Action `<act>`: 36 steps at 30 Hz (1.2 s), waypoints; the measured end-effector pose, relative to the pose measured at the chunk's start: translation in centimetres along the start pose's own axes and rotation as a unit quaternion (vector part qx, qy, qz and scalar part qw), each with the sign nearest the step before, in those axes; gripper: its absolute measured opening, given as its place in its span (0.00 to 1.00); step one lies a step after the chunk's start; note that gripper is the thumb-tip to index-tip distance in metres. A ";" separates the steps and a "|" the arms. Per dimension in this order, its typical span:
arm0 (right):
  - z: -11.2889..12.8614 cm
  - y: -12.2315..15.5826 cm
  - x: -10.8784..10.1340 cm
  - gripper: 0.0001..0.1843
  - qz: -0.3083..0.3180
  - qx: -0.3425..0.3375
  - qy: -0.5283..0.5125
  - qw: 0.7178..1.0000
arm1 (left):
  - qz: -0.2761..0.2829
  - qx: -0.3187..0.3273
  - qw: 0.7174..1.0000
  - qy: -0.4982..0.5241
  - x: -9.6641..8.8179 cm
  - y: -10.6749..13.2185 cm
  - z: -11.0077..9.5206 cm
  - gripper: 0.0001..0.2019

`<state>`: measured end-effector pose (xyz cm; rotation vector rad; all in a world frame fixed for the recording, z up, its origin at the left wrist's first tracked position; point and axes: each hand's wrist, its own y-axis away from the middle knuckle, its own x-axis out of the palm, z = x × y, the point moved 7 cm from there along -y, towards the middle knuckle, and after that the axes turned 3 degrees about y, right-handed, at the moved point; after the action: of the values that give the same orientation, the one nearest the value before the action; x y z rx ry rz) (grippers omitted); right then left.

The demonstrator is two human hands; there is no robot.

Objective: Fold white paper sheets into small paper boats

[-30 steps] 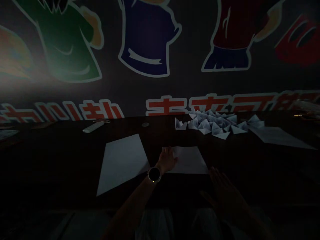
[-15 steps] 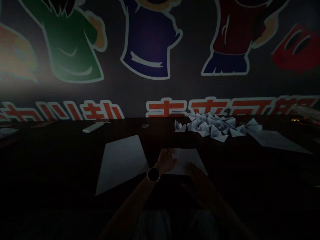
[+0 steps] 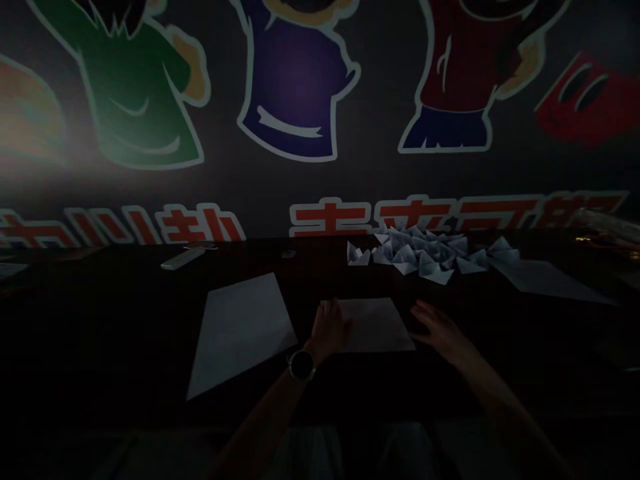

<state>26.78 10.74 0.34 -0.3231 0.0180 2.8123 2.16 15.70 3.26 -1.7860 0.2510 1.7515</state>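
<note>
A white sheet of paper (image 3: 377, 327), seemingly folded, lies on the dark table in front of me. My left hand (image 3: 330, 328), with a round-faced watch on its wrist, holds the sheet at its left edge, the fingers bent and pressed together. Just beyond the sheet's right edge, my right hand (image 3: 440, 331) hovers with its fingers apart, holding nothing. Left of my left hand is a larger flat stack or sheet of white paper (image 3: 245, 333). The light is dim, so creases in the held sheet are hard to make out.
Several folded paper boats (image 3: 425, 253) are heaped at the back right, with another white sheet (image 3: 555, 280) beside them. A white oblong object (image 3: 183, 259) lies at the back left, near a small round disc (image 3: 289, 254). Behind the table (image 3: 125, 333) stands a painted wall (image 3: 370, 133).
My right hand has lifted off the sheet and moved to the right, past its edge. My left hand stays at the sheet's left side.
</note>
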 end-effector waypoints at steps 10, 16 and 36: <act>1.9 -3.7 1.5 0.20 0.062 0.075 0.148 0.984 | 0.006 -0.015 1.000 0.014 0.9 0.1 0.2 0.26; 2.8 -4.9 3.0 0.19 0.091 0.057 0.131 0.986 | -0.015 -0.022 0.999 0.022 1.3 0.2 0.4 0.26; 3.6 -1.8 3.6 0.36 -0.049 -0.194 0.315 0.928 | -0.001 0.069 0.993 0.093 -0.4 0.5 -1.2 0.19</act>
<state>23.19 13.69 3.08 -1.2629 -0.4033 2.4704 2.89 14.51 3.41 -1.8469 0.4366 1.5276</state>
